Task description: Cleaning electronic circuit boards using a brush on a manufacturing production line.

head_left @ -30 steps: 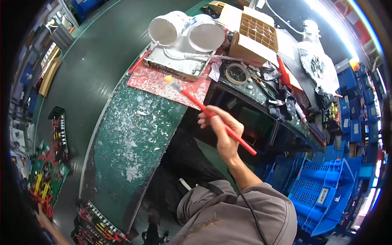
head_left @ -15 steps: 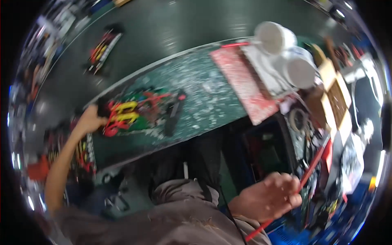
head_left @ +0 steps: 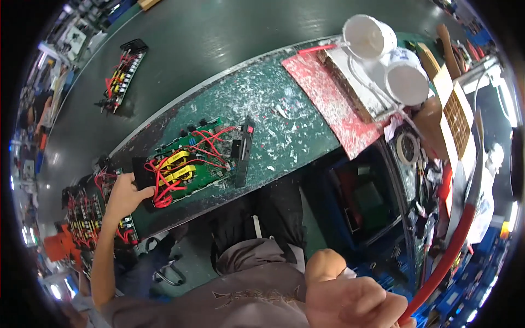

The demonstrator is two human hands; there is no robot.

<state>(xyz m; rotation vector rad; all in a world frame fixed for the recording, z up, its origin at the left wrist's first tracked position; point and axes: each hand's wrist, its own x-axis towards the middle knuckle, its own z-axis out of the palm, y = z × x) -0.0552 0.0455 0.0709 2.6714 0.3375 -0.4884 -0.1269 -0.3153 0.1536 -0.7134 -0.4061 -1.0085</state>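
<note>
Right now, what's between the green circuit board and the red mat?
In the head view, a black end plate beside the green circuit board, then green tabletop flecked with white, up to the red mat.

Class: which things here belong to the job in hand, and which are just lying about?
Job, apparently:
circuit board, held by the left hand
red-handled brush, in the right hand
possibly the white buckets

Lying about, apparently:
tape roll
cardboard box

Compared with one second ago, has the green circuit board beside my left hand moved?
Yes: the green circuit board came inward, from beyond the far edge of the green workbench onto its top.
</note>
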